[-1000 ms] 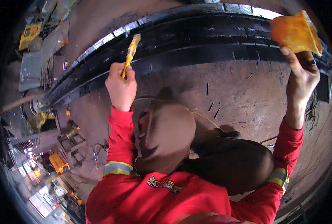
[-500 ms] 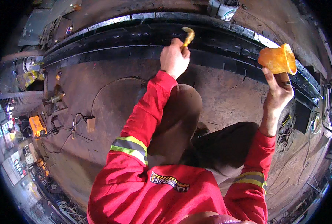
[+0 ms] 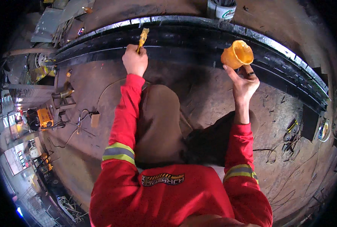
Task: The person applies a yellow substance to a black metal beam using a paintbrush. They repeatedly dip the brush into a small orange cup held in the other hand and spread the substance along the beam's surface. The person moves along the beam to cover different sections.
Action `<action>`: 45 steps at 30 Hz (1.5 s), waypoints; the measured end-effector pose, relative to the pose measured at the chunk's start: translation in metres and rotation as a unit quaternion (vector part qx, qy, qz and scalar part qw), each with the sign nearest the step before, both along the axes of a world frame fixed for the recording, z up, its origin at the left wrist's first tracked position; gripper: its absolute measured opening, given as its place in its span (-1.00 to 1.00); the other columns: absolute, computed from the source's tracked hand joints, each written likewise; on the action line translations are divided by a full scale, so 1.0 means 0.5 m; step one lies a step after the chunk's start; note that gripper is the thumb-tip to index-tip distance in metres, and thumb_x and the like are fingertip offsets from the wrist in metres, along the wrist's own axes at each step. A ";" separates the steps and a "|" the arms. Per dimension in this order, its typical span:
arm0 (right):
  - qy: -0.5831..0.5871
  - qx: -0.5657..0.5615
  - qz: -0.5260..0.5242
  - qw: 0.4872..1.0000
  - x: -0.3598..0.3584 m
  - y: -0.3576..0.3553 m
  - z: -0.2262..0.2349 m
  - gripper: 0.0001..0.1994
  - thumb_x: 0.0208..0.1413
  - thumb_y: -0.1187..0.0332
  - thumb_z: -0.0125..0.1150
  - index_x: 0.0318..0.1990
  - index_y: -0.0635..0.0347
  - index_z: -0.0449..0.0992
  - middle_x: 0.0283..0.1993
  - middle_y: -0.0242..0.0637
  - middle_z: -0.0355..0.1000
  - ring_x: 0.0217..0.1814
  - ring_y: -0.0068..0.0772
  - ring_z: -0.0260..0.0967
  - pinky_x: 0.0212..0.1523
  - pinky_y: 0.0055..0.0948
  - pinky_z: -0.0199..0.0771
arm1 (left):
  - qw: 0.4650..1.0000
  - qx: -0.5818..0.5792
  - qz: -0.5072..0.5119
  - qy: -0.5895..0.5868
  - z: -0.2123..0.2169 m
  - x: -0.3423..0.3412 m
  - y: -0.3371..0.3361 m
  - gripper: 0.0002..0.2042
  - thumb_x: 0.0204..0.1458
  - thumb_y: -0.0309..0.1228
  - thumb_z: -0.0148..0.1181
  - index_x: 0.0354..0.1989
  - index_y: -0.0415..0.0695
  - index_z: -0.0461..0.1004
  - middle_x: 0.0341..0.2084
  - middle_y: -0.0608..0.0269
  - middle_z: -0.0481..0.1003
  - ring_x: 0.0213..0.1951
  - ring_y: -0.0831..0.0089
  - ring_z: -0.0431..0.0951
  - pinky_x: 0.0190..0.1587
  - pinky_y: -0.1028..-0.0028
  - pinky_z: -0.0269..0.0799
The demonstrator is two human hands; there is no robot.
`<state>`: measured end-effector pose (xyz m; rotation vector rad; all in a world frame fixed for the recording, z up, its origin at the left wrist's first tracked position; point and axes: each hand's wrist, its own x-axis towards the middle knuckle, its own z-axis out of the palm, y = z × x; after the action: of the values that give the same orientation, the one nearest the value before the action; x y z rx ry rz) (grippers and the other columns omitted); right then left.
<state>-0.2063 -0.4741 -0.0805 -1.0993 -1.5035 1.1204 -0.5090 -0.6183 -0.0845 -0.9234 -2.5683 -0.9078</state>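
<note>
My left hand point(image 3: 135, 61) is closed round a slim yellow paintbrush point(image 3: 143, 37), whose stained tip points away from me over a long dark steel beam point(image 3: 183, 41). Held up on the fingers and thumb of my right hand point(image 3: 245, 86) is an orange-yellow, stained cup point(image 3: 232, 56). Its open mouth tilts to the right and toward me; how much it contains I cannot tell. The cup hangs over the beam's near side, well apart from the brush. A dark ring shows on a right-hand finger.
A white bucket point(image 3: 222, 10) holding thin rods stands beyond the beam. Cables and hand tools point(image 3: 290, 136) lie on the floor at right. To the left are an orange machine point(image 3: 45, 118), a small metal stand point(image 3: 64, 101) and a cardboard piece point(image 3: 95, 120). My knees are bent before the beam.
Both hands have shifted left in the picture, with the brush and the cup still in them. The cup has turned, so more of its inside shows. The brush now stands straighter.
</note>
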 end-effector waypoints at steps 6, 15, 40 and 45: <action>-0.080 0.013 0.004 0.997 0.013 -0.023 0.006 -0.39 -0.31 0.27 0.62 -0.05 0.40 0.55 -0.20 -0.24 0.57 -0.21 -0.51 0.44 -0.07 -0.47 0.42 | 0.993 -0.010 -0.108 -0.049 -0.019 0.090 0.079 -0.85 -0.07 -0.39 0.25 -0.44 -0.18 0.44 -0.58 -0.11 0.51 -0.42 -0.10 0.56 -0.35 0.08 0.46; 0.012 -0.009 -0.005 1.000 0.010 0.004 0.019 -0.34 -0.27 0.34 0.60 0.02 0.48 0.48 -0.11 -0.11 0.56 -0.05 -0.41 0.50 0.07 -0.42 0.43 | 0.981 0.043 -0.177 -0.068 -0.018 0.081 0.087 -0.84 -0.08 -0.36 0.29 -0.47 -0.19 0.50 -0.53 -0.06 0.54 -0.40 -0.01 0.59 -0.36 0.19 0.48; -0.056 0.183 0.118 0.974 -0.114 -0.069 0.069 -0.41 -0.36 0.40 0.58 -0.02 0.27 0.55 -0.11 -0.14 0.55 -0.08 -0.27 0.53 0.04 -0.39 0.48 | 0.702 -0.147 -0.667 0.201 0.444 0.053 0.102 -0.82 -0.20 -0.56 0.29 -0.35 -0.18 0.52 -0.46 0.14 0.44 -0.34 0.15 0.48 -0.31 0.30 0.40; -0.082 0.166 0.109 0.977 -0.122 -0.072 0.073 -0.39 -0.37 0.37 0.58 -0.01 0.25 0.55 -0.12 -0.12 0.55 -0.09 -0.24 0.54 -0.01 -0.39 0.50 | 0.820 -0.099 -0.561 -0.056 0.380 -0.006 0.037 -0.84 -0.12 -0.57 0.35 -0.33 -0.25 0.55 -0.42 0.21 0.53 -0.31 0.42 0.52 -0.20 0.48 0.37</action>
<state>-0.2670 -0.5100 -0.0438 -0.8251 -1.8989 0.8943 -0.5120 -0.5998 0.1053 -2.6173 -2.0373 -0.9053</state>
